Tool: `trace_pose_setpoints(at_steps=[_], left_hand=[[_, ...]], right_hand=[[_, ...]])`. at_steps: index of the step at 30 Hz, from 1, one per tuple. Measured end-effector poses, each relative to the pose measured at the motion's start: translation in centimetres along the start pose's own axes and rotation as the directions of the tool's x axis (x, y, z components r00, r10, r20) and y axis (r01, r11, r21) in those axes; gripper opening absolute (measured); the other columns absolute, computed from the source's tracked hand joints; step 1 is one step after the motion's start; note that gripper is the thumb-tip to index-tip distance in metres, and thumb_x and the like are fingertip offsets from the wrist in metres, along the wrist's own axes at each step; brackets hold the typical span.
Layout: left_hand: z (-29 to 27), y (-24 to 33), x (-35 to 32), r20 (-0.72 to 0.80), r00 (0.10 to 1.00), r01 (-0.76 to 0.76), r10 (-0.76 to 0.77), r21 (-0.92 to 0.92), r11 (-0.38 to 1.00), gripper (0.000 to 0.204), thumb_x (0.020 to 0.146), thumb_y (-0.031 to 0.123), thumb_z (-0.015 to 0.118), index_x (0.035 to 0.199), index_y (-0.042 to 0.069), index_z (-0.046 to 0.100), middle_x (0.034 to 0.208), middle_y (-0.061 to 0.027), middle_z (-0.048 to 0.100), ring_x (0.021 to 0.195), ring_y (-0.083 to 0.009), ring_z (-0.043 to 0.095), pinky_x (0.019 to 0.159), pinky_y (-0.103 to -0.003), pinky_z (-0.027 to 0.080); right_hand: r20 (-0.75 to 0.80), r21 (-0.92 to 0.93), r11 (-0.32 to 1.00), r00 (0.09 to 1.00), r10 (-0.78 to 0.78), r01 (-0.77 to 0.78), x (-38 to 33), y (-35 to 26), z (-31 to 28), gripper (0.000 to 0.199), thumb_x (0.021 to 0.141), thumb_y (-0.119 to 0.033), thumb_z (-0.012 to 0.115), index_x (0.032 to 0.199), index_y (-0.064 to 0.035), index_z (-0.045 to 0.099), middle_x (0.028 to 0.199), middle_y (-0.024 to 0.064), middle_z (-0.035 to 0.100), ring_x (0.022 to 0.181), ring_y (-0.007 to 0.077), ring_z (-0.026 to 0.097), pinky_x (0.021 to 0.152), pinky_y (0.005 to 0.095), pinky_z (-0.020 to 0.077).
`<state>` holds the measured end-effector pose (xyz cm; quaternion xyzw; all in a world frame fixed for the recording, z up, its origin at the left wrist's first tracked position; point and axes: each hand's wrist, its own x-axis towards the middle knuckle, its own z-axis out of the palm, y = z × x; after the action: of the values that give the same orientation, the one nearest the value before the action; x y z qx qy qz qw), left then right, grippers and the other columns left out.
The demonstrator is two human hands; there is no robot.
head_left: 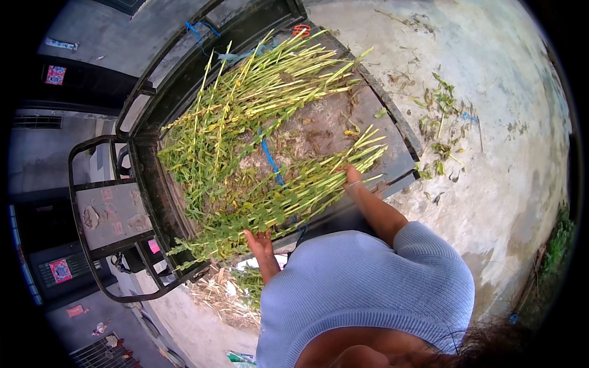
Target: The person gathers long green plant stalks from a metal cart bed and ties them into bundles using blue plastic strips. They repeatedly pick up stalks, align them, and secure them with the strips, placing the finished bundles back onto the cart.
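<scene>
A bundle of long green stalks with leaves and pods (288,201), possibly sesame, lies along the near side of a cart bed (392,161). At its bare cut ends, my right hand (351,176) is closed round some stalks, its fingertips partly hidden. My left hand (261,244) touches the near edge of the leafy part, thumb and fingers apart. A larger heap of similar stalks (270,86) covers the far side of the bed. Between heap and bundle runs a blue strap (270,161), partly covered by leaves.
Dark metal rails (161,55) border the bed at the far and left sides. A framed seat or panel (110,214) stands at the left end. Scattered leaves (442,101) lie on the concrete to the right. Dry husks (224,297) are heaped below the cart.
</scene>
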<state>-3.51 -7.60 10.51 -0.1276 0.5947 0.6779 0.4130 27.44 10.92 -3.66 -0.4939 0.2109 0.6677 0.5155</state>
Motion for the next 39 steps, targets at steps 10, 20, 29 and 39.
trace_pose_setpoints(at_steps=[10,20,29,39], left_hand=[[-0.9,4.3,2.5,-0.138,0.989,0.006,-0.049,-0.296,0.955,0.056,0.065,0.053,0.072,0.097,0.010,0.055,0.086,-0.0041,0.055,0.070,-0.0156,0.046,0.055,-0.028,0.039],[-1.8,5.6,5.7,-0.260,0.965,-0.100,0.018,-0.308,0.946,0.038,0.081,0.043,0.059,0.070,0.009,0.044,0.059,-0.0017,0.044,0.056,-0.0145,0.042,0.060,-0.028,0.043],[-3.9,4.4,7.9,-0.194,0.981,-0.002,0.030,0.146,0.989,0.075,0.080,0.030,0.065,0.136,0.007,0.020,0.134,-0.0150,0.031,0.112,-0.0333,0.043,0.093,-0.049,0.037],[-5.5,-2.4,3.6,-0.150,0.983,0.155,-0.107,0.361,0.919,0.044,0.082,0.021,0.063,0.117,0.007,0.043,0.103,-0.0074,0.051,0.095,-0.0261,0.051,0.079,-0.042,0.045]], right_hand=[[-0.111,-0.049,0.998,0.993,-0.043,0.038,2.7,-0.8,2.1,0.019,0.071,-0.006,0.048,0.088,0.0022,0.049,0.077,0.0139,0.052,0.063,0.0293,0.056,0.059,0.0458,0.0504],[0.120,-0.026,0.999,0.992,-0.033,0.036,0.4,-2.2,3.8,0.014,0.084,-0.011,0.046,0.096,-0.0058,0.050,0.082,0.0088,0.052,0.068,0.0226,0.054,0.066,0.0389,0.0493],[0.011,-0.001,0.996,0.996,0.093,-0.093,2.2,-0.8,0.3,0.035,0.087,-0.030,0.049,0.111,-0.0033,0.049,0.112,0.0183,0.053,0.099,0.0337,0.054,0.085,0.0532,0.0435],[-0.341,-0.585,0.795,0.938,-0.065,-0.158,2.4,-1.7,2.1,0.048,0.070,-0.042,0.072,0.089,-0.0033,0.050,0.074,0.0115,0.051,0.059,0.0227,0.053,0.047,0.0400,0.0461]])
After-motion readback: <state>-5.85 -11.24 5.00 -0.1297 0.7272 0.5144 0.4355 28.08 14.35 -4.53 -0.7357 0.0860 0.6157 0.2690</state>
